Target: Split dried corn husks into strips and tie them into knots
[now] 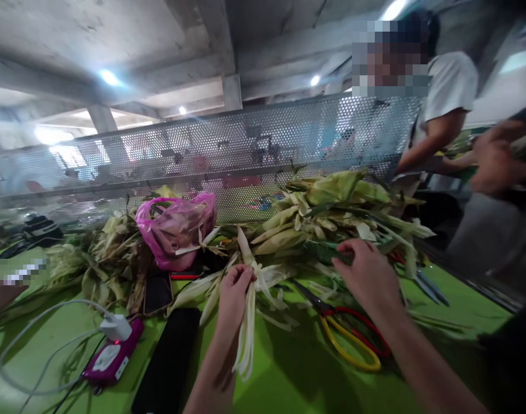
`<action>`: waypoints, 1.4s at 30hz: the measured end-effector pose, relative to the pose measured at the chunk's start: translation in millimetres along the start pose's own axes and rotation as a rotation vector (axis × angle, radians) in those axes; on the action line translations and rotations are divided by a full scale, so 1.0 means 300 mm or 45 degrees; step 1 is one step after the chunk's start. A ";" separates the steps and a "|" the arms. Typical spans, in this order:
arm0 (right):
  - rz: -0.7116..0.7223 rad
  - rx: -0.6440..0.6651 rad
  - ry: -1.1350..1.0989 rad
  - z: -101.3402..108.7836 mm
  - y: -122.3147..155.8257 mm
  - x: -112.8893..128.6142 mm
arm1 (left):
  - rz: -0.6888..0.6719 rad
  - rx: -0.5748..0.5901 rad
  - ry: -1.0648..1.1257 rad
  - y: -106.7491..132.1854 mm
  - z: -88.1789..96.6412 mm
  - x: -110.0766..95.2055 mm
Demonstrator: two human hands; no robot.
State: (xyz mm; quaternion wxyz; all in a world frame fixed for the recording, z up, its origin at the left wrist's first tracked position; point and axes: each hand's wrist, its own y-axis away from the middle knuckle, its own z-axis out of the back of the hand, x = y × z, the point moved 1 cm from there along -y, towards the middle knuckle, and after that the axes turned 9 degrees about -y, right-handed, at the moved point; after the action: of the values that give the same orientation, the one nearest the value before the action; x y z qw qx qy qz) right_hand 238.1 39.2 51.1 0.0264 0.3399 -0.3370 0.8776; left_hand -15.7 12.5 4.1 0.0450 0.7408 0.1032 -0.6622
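In the middle of the head view, my left hand [235,286] pinches a bundle of pale corn husk strips [248,339]. Its strips hang down over the green table, and one husk piece points up above the fingers. To the right, my right hand [366,273] is raised with thumb and fingers apart and nothing seen between them. It hovers near the front of a large heap of corn husks [327,201]. Between my hands lie scissors [353,339] with one red and one yellow handle, blades toward the heap.
A pink plastic bag [176,230] of husks stands behind a dark phone [158,292]. A black case [170,362] and a purple power strip [114,351] with cables lie at left. A perforated metal screen [263,149] runs behind. Other people are at the right and far left.
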 end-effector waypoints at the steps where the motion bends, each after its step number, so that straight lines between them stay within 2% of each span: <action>1: 0.082 -0.090 -0.087 0.004 0.009 0.020 | -0.011 0.024 0.024 0.003 -0.008 0.003; 2: 0.151 -0.118 -0.213 0.002 0.022 0.043 | -0.017 0.050 0.027 0.007 -0.019 0.007; 3: 0.207 -0.072 -0.356 -0.006 0.037 0.066 | -0.025 0.078 0.022 0.011 -0.031 0.011; 6: 0.226 0.392 -0.725 -0.062 0.093 0.130 | -0.040 0.154 -0.026 0.024 -0.067 0.025; 8: 0.171 0.573 -0.784 -0.105 0.129 0.154 | -0.043 0.200 -0.046 0.030 -0.085 0.031; 9: 0.148 0.596 -0.780 -0.122 0.142 0.160 | -0.046 0.218 -0.046 0.033 -0.091 0.033; 13: 0.154 0.616 -0.808 -0.151 0.169 0.165 | -0.063 0.280 -0.026 0.043 -0.103 0.031; 16: 0.217 0.603 -0.759 -0.136 0.173 0.172 | -0.041 0.295 -0.053 0.048 -0.103 0.028; 20: 0.341 0.562 -0.702 -0.108 0.170 0.188 | -0.055 0.243 -0.127 0.047 -0.094 0.031; 23: 0.418 0.576 -0.685 -0.102 0.168 0.196 | -0.107 0.236 -0.234 0.048 -0.092 0.033; 29: 0.463 0.554 -0.713 -0.116 0.164 0.187 | -0.221 0.320 -0.504 0.063 -0.106 0.026; 34: 0.333 0.652 -0.723 -0.137 0.163 0.162 | -0.149 0.258 -0.365 0.035 -0.088 0.042; 39: 0.367 0.614 -0.663 -0.132 0.172 0.173 | -0.093 0.266 -0.208 0.021 -0.073 0.040; 42: 0.312 0.615 -0.682 -0.131 0.176 0.176 | -0.072 0.268 -0.180 0.029 -0.076 0.030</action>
State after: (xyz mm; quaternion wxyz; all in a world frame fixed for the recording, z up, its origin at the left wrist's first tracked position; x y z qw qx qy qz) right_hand 160.3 12.9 31.9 -0.2487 0.5110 -0.1535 0.8084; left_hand 9.2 9.5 -2.6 -0.0444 0.6898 0.0505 -0.7209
